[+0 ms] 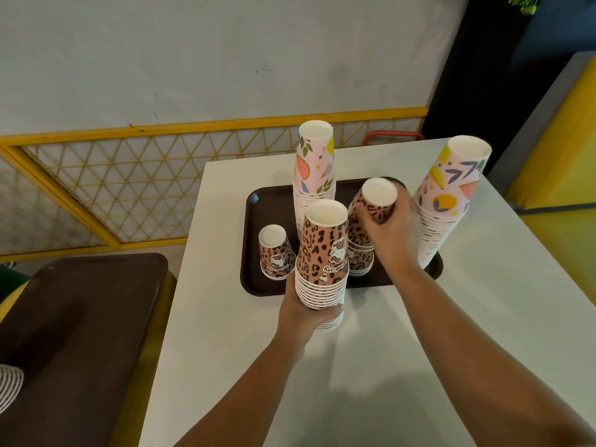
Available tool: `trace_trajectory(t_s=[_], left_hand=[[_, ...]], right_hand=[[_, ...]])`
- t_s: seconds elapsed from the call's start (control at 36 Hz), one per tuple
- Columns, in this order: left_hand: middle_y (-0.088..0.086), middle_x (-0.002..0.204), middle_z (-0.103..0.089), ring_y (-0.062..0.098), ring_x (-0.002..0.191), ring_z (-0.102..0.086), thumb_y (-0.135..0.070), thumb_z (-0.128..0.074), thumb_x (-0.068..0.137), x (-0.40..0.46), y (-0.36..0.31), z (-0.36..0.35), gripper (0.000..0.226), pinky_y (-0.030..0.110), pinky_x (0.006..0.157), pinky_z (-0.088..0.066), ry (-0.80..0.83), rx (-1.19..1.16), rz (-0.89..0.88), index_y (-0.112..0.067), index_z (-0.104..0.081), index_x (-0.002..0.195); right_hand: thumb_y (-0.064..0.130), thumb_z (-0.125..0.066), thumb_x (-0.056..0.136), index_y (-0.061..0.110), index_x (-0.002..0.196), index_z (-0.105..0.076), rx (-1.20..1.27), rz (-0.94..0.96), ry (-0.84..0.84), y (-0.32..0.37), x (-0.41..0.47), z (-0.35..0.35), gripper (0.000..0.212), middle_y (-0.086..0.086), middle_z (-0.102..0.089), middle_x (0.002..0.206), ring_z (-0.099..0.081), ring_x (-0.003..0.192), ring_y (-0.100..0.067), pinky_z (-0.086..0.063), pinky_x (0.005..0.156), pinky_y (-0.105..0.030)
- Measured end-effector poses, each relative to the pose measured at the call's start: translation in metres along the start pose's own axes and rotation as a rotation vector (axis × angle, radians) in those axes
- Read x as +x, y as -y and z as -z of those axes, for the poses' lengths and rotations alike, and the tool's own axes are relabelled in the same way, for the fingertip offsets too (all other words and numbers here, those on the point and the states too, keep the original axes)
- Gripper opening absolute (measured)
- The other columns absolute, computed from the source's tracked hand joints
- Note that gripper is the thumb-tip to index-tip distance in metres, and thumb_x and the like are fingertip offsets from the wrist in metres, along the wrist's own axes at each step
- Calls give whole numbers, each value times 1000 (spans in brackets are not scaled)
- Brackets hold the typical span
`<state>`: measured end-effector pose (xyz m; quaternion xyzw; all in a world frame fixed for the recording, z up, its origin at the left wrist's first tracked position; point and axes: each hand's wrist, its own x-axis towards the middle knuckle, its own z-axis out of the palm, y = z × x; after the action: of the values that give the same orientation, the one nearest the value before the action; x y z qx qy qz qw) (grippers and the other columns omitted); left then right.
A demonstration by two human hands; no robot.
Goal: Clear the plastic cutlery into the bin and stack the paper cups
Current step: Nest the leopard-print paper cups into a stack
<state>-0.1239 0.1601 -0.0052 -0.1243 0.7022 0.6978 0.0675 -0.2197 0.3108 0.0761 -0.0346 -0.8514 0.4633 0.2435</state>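
Your left hand (308,312) reaches in from below, fingers wrapped around the lower rims of an upturned leopard-print stack (323,259) held above the near edge of the brown tray (254,221). Your right hand (392,233), arm stretched across the white table (419,333), curls round a second leopard-print stack (371,221) standing tilted on the tray. A short leopard-print stack (276,253) sits at the tray's left; two tall fruit-print stacks (314,166) (446,201) stand behind and at the right.
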Motion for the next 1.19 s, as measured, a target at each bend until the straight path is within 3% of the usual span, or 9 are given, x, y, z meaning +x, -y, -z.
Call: trace_trajectory(t_s=[0.11, 0.22, 0.36, 0.42, 0.53, 0.83, 0.94, 1.08, 1.19], left_hand=[[-6, 124, -62, 17, 117, -57, -31, -88, 37, 0, -2, 0, 109, 50, 100, -48, 13, 4, 14, -30, -41, 135], [-7, 127, -60, 18, 120, -55, -31, -90, 38, -2, -3, 0, 110, 50, 101, -47, 26, 16, 22, -32, -40, 137], [-6, 125, -61, 17, 118, -56, -31, -89, 36, -4, -3, -4, 110, 48, 101, -48, 21, 8, 21, -29, -41, 136], [-6, 124, -61, 16, 117, -56, -31, -88, 35, -4, -4, -5, 111, 46, 100, -49, 24, 4, 21, -28, -41, 135], [-5, 122, -62, 17, 116, -57, -30, -88, 36, -5, -4, -9, 107, 47, 99, -50, 43, 4, 29, -28, -43, 133], [-9, 118, -65, 13, 112, -60, -17, -89, 43, -9, -4, -7, 98, 45, 97, -51, 48, 6, 24, -33, -45, 130], [-9, 121, -64, 15, 114, -59, -24, -90, 40, -10, -5, -6, 103, 46, 99, -50, 51, 11, 23, -34, -44, 131], [-9, 120, -64, 14, 114, -59, -28, -89, 37, -9, -5, -7, 105, 46, 99, -50, 43, 17, 22, -33, -44, 132], [-9, 120, -64, 14, 114, -59, -26, -88, 35, -9, -4, -7, 106, 45, 99, -49, 22, 7, 38, -31, -44, 132]], right_hand=[[30, -74, 76, 11, 130, -45, -60, -50, 143, -15, -8, -8, 65, -7, -55, 128, -50, 119, -21, -33, 91, -18], [36, -66, 82, 14, 135, -41, -23, -8, 102, -6, -14, -2, 62, -2, -49, 135, -45, 124, -15, -31, 93, -14], [54, -44, 85, 20, 126, -50, 185, 116, 209, 31, -23, 17, 54, 7, -56, 122, -52, 112, -2, -45, 92, -20], [57, -51, 82, 23, 126, -50, 167, 141, 339, 42, -28, 23, 56, 10, -55, 122, -51, 110, 1, -44, 89, -18], [41, -69, 75, 24, 131, -44, 88, 138, 487, 52, -35, 25, 63, 8, -55, 127, -47, 112, -2, -42, 93, -22], [33, -73, 74, 19, 128, -48, 91, 122, 403, 59, -39, 31, 62, 2, -60, 121, -52, 108, -5, -47, 93, -26], [31, -73, 75, 18, 126, -50, 133, 119, 373, 62, -35, 33, 58, 2, -61, 118, -55, 106, -6, -49, 90, -25], [30, -71, 77, 19, 121, -53, 163, 97, 288, 66, -26, 37, 49, 11, -62, 104, -57, 96, 0, -48, 82, -12], [37, -69, 77, 20, 115, -55, 325, -22, 177, 68, -11, 45, 44, 7, -67, 103, -65, 95, -7, -56, 83, -36]])
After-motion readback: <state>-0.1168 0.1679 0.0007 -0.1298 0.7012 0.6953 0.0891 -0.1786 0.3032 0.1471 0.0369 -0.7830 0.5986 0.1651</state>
